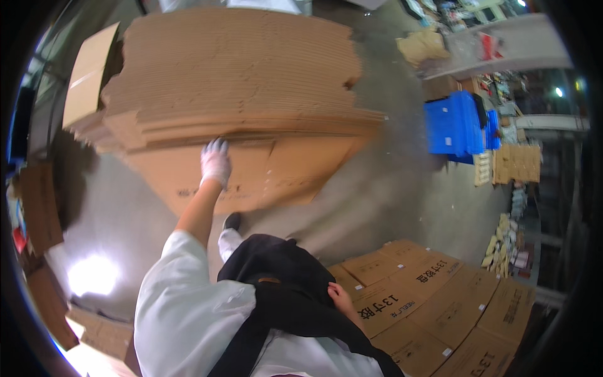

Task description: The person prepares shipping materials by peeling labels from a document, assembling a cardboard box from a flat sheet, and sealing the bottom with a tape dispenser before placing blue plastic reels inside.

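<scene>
Grey floor point(389, 195) surrounds the left hand point(216, 164), whose gloved fingers meet the upper edge of the front sheet point(295, 164); whether they pinch it, I cannot tell. Beyond that hand lies the rest of the cardboard stack point(239, 69). At the apron point(270, 254), the right hand point(340, 295) is partly hidden, its grip unclear, with cartons point(433, 314) to its right. Taking hold of a sheet seems the step underway; next probably calls for a firm pinch, perhaps two-handed, to part it cleanly.

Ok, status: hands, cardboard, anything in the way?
Gloved left hand at flattened cardboard stack. Right hand by apron. Printed cartons lower right, apart from stack.
</scene>
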The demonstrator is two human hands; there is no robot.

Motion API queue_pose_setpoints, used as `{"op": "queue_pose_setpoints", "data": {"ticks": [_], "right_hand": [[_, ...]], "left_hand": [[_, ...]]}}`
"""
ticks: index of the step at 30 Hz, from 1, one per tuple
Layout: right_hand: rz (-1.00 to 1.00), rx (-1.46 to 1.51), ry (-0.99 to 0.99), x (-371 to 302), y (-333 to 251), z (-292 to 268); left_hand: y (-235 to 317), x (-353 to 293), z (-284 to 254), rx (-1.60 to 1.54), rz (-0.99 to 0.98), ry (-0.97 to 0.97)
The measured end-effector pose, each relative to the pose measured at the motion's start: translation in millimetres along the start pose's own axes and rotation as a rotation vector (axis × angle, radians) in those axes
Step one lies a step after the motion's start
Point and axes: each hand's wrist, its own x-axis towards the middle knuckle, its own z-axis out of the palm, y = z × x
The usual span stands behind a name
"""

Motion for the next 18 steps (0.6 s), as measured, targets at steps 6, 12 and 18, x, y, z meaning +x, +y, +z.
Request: {"op": "queue_pose_setpoints", "data": {"ticks": [6, 12, 18], "right_hand": [[-0.063, -0.033, 0.060, 46.8, 34.0, -79.7], [-0.205, -0.275, -0.019, 150.2, 60.2, -154.2], [-0.193, 0.188, 0.015, 237.1, 12.6, -286.2]], "left_hand": [[53.2, -97.3, -34.5, 0.299, 0.082, -0.532], [127.8, -134.1, -40.3, 0.619, 0.268, -0.958], [418.8, -100.2, -128.4, 0.601, 0.534, -0.848]]}}
